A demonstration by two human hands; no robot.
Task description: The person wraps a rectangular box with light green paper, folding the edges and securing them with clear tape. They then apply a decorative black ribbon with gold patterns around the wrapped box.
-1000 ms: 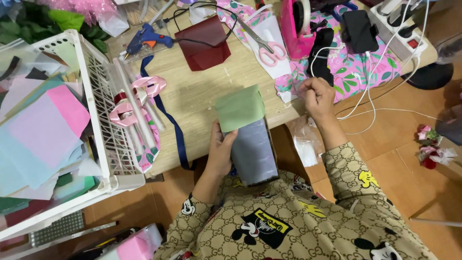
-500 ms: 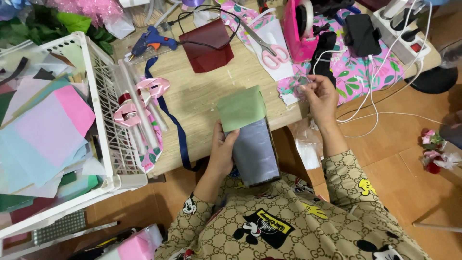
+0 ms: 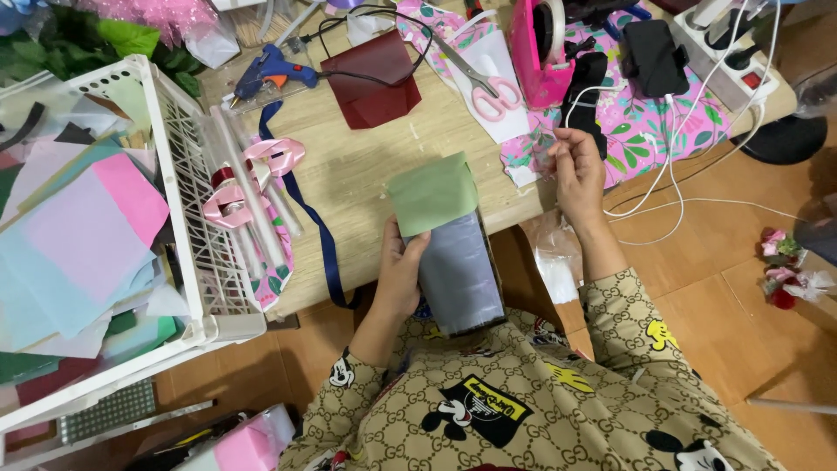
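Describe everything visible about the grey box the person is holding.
The grey box is a tall rectangular block, its broad face covered in a dull, slightly shiny grey sheet. It lies lengthwise, its far end on the edge of the wooden table, its near end over the person's lap. A green paper sheet covers its far end. The left hand grips its left side; the right hand is clear of it.

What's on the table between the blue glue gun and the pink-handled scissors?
In the head view, a dark red folded sheet lies between the glue gun and the scissors, a black cord crossing it.
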